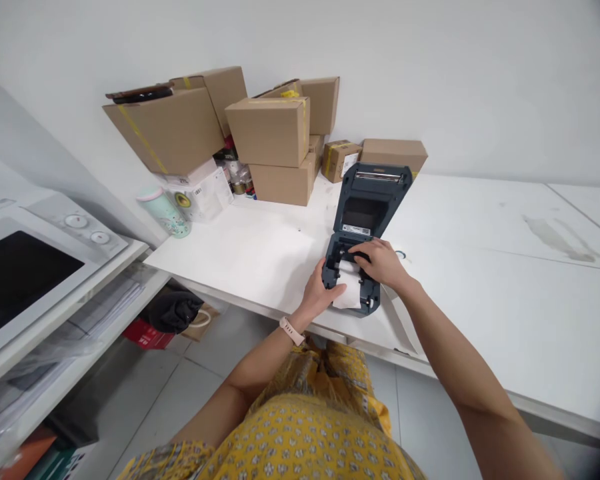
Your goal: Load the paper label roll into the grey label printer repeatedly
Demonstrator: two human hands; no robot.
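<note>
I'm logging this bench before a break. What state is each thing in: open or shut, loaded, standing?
Dark grey plastic label printer: lid open, tilted back.
White paper roll: seated in printer's bay.
Left hand: on printer's front left corner.
Right hand: fingers in the bay.
Brown cardboard boxes: shut, stacked.
Mint-green cylindrical tumbler: lid on, standing.
White microwave oven: door shut.

Both hands, left hand (321, 293) and right hand (380, 262), rest on white paper (349, 288) inside the open label printer (365, 220).
</note>
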